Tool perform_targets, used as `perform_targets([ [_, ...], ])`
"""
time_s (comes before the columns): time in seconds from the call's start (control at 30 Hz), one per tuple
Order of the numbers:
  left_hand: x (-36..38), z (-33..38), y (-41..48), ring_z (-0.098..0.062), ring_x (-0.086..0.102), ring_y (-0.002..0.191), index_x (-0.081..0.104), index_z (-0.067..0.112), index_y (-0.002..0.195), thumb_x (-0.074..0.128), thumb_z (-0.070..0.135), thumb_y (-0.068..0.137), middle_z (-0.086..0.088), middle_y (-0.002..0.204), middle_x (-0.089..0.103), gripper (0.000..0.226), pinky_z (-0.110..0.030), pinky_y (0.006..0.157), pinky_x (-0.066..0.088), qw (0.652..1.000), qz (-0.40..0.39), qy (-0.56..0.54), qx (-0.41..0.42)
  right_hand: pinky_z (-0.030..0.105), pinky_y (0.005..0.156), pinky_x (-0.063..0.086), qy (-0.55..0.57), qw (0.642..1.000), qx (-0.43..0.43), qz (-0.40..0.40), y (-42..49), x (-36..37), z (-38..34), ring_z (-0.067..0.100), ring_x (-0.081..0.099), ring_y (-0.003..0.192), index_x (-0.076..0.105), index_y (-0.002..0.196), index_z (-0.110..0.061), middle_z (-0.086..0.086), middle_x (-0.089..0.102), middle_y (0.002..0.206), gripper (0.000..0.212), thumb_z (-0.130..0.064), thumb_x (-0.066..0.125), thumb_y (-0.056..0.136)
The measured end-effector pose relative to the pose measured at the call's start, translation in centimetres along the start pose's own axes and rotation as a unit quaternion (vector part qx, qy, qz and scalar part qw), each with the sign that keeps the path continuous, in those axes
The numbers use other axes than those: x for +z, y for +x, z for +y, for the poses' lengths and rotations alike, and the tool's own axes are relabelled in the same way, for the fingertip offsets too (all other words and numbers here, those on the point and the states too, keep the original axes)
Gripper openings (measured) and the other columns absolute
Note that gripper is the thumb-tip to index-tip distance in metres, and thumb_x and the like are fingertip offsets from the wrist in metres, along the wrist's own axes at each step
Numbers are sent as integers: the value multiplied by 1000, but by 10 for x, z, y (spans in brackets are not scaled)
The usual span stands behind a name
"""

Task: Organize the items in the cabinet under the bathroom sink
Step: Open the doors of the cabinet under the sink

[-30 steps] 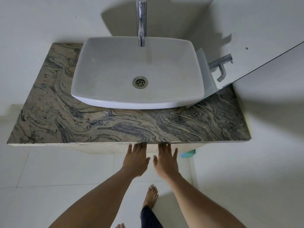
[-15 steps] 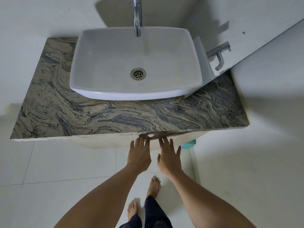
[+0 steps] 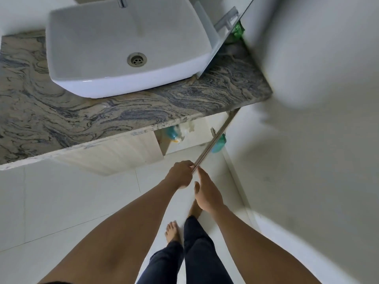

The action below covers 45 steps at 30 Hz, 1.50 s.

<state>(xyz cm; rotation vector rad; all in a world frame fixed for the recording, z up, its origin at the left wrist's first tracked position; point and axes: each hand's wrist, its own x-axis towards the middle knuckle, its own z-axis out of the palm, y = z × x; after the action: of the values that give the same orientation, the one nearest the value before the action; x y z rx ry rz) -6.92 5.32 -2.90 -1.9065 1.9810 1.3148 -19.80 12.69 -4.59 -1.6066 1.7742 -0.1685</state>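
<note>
The table (image 3: 82,119) is stone swirled with grey, blue-grey and tan veins. The sink basin (image 3: 102,48) is plain glossy white, and its drain (image 3: 136,59) is silver. The cabinet front (image 3: 123,152) is pale beige with a faint wood grain, and the cabinet door (image 3: 213,142) shows a thin brownish edge. The item in the cabinet (image 3: 171,132) is teal with an orange tip. The floor (image 3: 61,201) is white tile with thin grey joints. The trousers (image 3: 196,253) are dark navy.

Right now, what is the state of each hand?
Left hand: closed, gripping the edge of the cabinet door.
Right hand: open, fingers straight, holding nothing, beside that edge.
</note>
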Motion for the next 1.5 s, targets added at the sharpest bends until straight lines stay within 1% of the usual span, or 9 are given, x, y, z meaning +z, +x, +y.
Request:
perform_targets([
  [0.13,29,35,-23,-27,58,121,35,27,154,44,0,95,-8,132,64,66,-35,95,52,997,-57,-14,56,20,105,38,62,996,45,50,-38,-4,24,16,49,134,31,154,-19,-2,50,148,50,-23,41,106],
  [0.3,60,74,-27,-26,58,122,28,31,157,39,-4,90,-7,142,56,76,-38,95,53,991,-94,40,86,34,108,46,120,983,94,99,-61,-15,65,14,56,128,47,147,-21,-3,61,137,45,-16,42,103],
  [0.47,92,114,-22,-24,47,131,23,32,158,36,-3,90,-3,146,46,77,-42,101,47,982,-109,108,106,19,99,41,136,975,123,127,-70,-49,107,17,58,123,52,143,-14,3,64,131,44,-7,42,101],
  [0.7,139,183,-2,-29,33,133,25,31,156,43,5,93,3,168,-1,70,-35,77,38,954,-34,243,170,28,103,45,103,979,130,119,-68,-106,188,19,59,118,54,142,-11,4,61,125,43,-6,41,101],
  [0.87,167,230,15,-30,33,136,11,33,160,42,9,99,6,168,-9,73,-38,86,41,968,-52,202,139,26,94,44,76,982,124,120,-67,-142,229,22,58,115,51,143,-15,5,60,125,43,-7,41,102],
  [1.1,186,260,20,-31,31,140,6,30,160,40,19,103,9,167,-10,68,-42,96,43,980,-61,156,111,31,100,44,32,992,95,79,-64,-170,252,21,53,126,41,147,-17,4,53,139,46,-8,39,102],
  [1.3,171,235,-2,-29,18,150,9,26,160,31,29,108,4,168,-2,57,-51,117,27,989,-57,123,50,32,103,42,-22,994,95,54,-62,-177,250,22,47,133,42,142,-6,7,48,145,38,-11,38,104],
  [1.4,150,210,-17,-27,17,151,12,23,160,33,33,107,2,168,4,58,-49,118,25,995,-20,92,13,36,108,40,-54,993,91,51,-56,-177,239,26,40,137,46,137,-6,8,39,152,35,-11,39,103],
  [1.5,129,180,-35,-25,18,150,13,21,159,35,33,106,1,168,7,59,-48,117,26,996,11,81,-18,42,119,28,-79,995,46,32,-45,-173,214,27,23,148,41,144,-4,9,27,159,41,-8,36,103],
])
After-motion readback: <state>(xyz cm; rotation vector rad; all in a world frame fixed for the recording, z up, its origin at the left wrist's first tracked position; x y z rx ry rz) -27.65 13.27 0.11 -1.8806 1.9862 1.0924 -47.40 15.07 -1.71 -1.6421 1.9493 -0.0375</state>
